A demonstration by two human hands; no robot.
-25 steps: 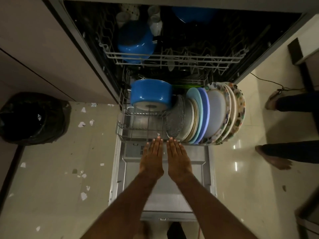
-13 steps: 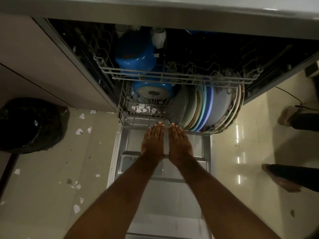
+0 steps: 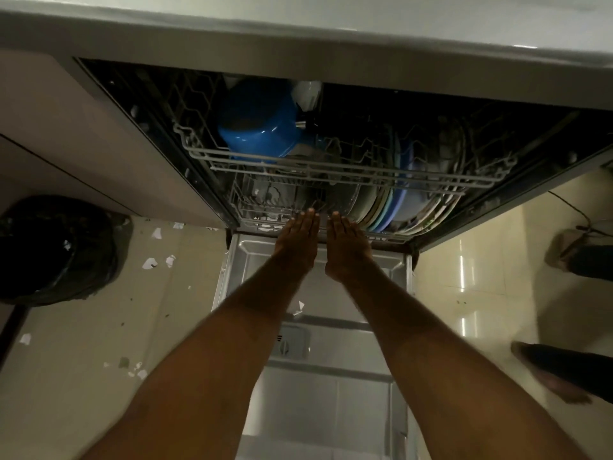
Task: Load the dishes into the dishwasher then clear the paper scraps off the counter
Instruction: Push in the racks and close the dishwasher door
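Wire lower rack [image 3: 262,224] lies at fingertips of the flat left hand [image 3: 297,244] and right hand [image 3: 348,249].

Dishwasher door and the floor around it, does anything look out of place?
Yes. A white paper scrap lies on the inner face of the open dishwasher door, where it could get shut inside. More torn scraps litter the floor beside the black bin bag.
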